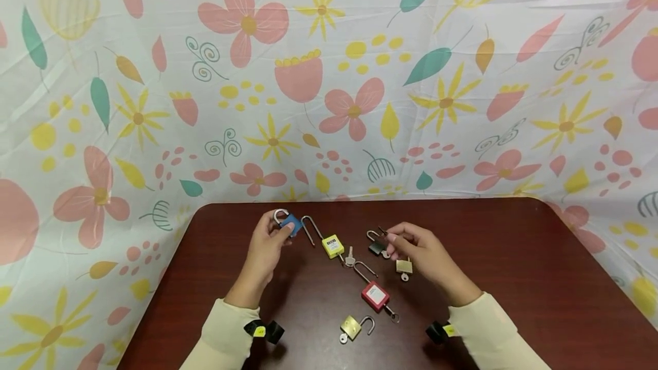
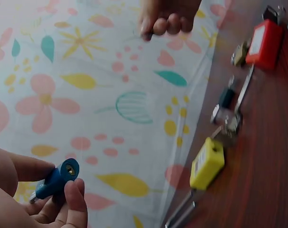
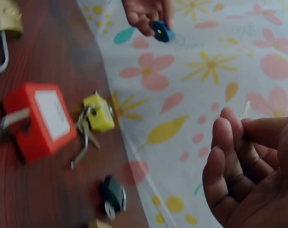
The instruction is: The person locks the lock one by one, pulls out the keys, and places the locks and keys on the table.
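Note:
A blue padlock (image 1: 291, 225) is held up by my left hand (image 1: 264, 256) over the back left of the table. Its shackle stands open, and in the left wrist view the keyhole end of the blue padlock (image 2: 54, 183) shows between thumb and fingers. My right hand (image 1: 420, 249) pinches a small key (image 3: 246, 110) between thumb and fingertip, its blade pointing up in the right wrist view. Below the right hand lie a dark padlock (image 1: 377, 246) with an open shackle and a brass padlock (image 1: 404, 267) with a key in it. The two hands are well apart.
Between the hands lie a yellow padlock (image 1: 332, 246) with a long open shackle, a loose-looking key (image 1: 350, 257) and a red padlock (image 1: 375, 296). Nearer the front is another brass padlock (image 1: 351, 328). Behind the dark wooden table (image 1: 534, 278) hangs a flowered cloth (image 1: 354, 56).

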`<action>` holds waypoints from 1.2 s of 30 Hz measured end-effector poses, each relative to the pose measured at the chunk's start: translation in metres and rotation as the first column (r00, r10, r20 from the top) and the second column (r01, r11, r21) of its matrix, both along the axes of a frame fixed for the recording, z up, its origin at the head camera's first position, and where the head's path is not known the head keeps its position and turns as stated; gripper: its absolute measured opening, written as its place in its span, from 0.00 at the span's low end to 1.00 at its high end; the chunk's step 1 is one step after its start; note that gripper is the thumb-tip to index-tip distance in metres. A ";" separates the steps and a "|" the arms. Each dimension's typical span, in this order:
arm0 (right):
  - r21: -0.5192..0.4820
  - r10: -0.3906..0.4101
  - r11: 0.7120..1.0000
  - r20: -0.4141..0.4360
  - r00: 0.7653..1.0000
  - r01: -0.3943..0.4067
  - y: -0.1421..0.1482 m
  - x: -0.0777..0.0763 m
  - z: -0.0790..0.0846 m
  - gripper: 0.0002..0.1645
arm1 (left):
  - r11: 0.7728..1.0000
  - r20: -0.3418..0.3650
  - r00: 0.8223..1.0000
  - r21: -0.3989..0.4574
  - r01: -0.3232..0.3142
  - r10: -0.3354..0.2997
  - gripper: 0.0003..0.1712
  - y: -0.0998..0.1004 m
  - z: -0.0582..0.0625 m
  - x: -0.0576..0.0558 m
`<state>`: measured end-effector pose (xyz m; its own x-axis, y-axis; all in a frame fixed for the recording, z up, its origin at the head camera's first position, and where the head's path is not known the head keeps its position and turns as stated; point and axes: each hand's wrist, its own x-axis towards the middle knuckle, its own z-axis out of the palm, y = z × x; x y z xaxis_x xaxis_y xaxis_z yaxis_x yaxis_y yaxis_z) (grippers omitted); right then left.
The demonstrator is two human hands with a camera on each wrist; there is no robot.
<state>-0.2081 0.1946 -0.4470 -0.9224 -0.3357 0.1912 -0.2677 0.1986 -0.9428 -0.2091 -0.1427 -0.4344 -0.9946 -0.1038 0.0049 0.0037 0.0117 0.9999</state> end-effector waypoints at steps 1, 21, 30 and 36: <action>0.025 -0.017 1.000 -0.002 1.000 0.017 0.004 0.000 -0.001 0.13 | 1.000 0.008 1.000 -0.011 0.001 -0.001 0.21 -0.003 -0.002 -0.001; 0.154 -0.254 0.959 0.108 0.961 0.236 0.077 0.005 -0.028 0.19 | 0.953 0.149 0.989 -0.298 0.045 0.000 0.27 -0.051 -0.044 -0.011; 0.316 -0.328 0.905 0.097 0.940 0.284 0.104 0.003 -0.041 0.18 | 0.933 0.187 0.982 -0.349 0.086 -0.021 0.26 -0.062 -0.058 -0.012; 0.531 -0.362 0.791 0.005 0.932 0.304 0.114 0.001 -0.041 0.16 | 0.925 0.210 0.977 -0.365 0.108 -0.031 0.25 -0.065 -0.066 -0.011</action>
<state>-0.2068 0.3088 -0.4883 -0.9994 -0.0260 -0.0209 -0.0042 0.7193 -0.6946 -0.2206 -0.2081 -0.5001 -0.9840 -0.0636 -0.1667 -0.1783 0.3901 0.9033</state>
